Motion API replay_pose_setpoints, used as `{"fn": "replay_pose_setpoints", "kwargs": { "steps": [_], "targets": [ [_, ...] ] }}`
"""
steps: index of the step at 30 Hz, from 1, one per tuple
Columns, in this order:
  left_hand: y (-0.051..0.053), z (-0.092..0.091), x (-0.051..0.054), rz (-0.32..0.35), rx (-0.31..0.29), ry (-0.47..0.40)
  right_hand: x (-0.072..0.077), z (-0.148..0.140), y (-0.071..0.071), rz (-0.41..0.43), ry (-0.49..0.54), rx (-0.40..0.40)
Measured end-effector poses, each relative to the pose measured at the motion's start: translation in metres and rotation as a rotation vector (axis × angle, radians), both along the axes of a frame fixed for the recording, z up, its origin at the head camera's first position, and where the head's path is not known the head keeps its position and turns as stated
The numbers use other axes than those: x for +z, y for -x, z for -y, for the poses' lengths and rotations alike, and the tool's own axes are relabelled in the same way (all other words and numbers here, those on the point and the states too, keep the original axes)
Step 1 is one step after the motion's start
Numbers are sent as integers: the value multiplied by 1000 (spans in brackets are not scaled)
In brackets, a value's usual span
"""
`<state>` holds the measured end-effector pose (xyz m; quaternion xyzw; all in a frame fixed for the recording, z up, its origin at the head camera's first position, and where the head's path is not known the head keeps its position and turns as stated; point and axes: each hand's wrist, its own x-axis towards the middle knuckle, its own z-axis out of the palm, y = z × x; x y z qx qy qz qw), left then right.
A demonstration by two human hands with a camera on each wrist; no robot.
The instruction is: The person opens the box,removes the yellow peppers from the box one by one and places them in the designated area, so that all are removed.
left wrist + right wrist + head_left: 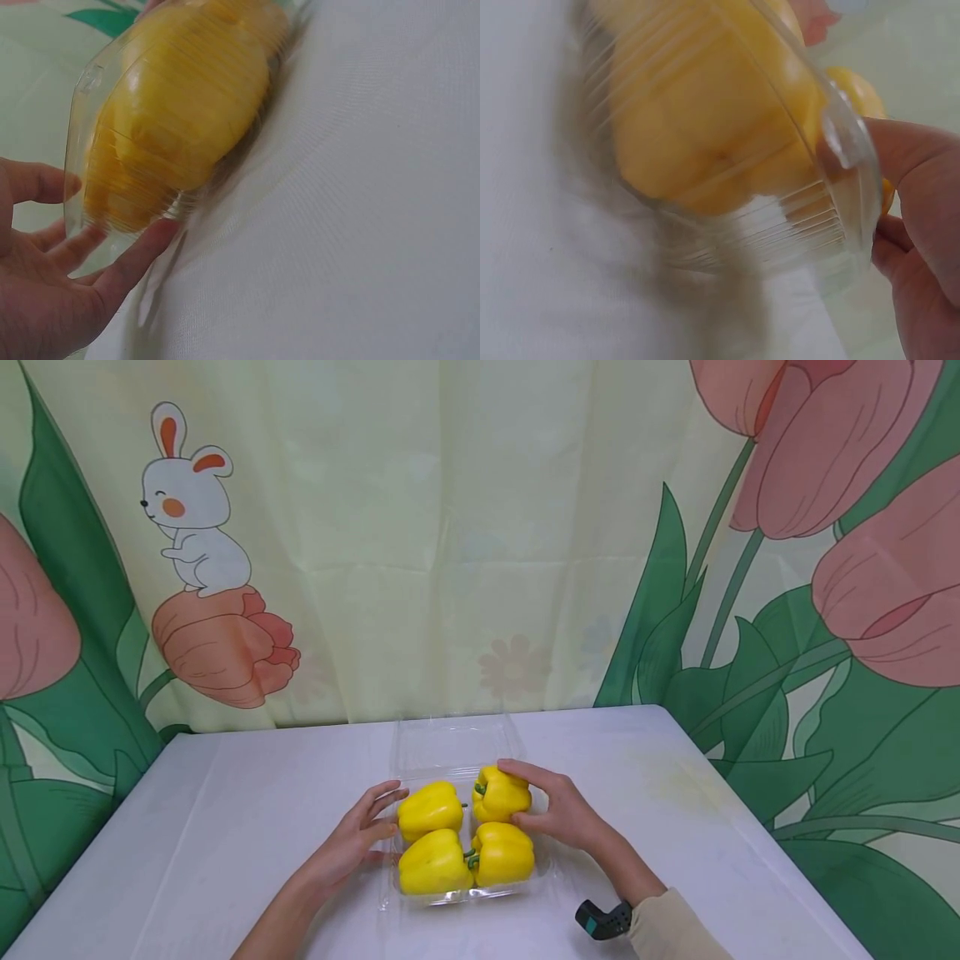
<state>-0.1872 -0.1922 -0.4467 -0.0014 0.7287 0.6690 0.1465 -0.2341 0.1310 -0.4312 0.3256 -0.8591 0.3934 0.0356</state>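
Several yellow bell peppers (435,862) lie in a clear plastic clamshell container (442,900), with its lid (457,745) folded back behind it. At the back right corner, my right hand (561,810) grips one yellow bell pepper (501,793), thumb in front and fingers over its far top. My left hand (352,841) holds the container's left end. In the left wrist view, one fingertip of the left hand (60,285) is at the rim and another low on the ribbed wall. The right wrist view shows the right hand (930,217) behind the container's clear side, partly hiding its pepper.
The container stands on a table with a white cloth (247,810). Behind the table hangs a curtain (375,543) printed with tulips and a rabbit. A black strapped device (603,920) sits at the right wrist, by a beige sleeve (671,927).
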Motion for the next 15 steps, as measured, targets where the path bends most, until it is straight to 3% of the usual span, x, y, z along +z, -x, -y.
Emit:
{"fn": "replay_pose_setpoints", "kwargs": {
  "steps": [15],
  "targets": [
    [-1,1,0,3,-4,3,6,-1,-4,1,33,4]
  ]
}}
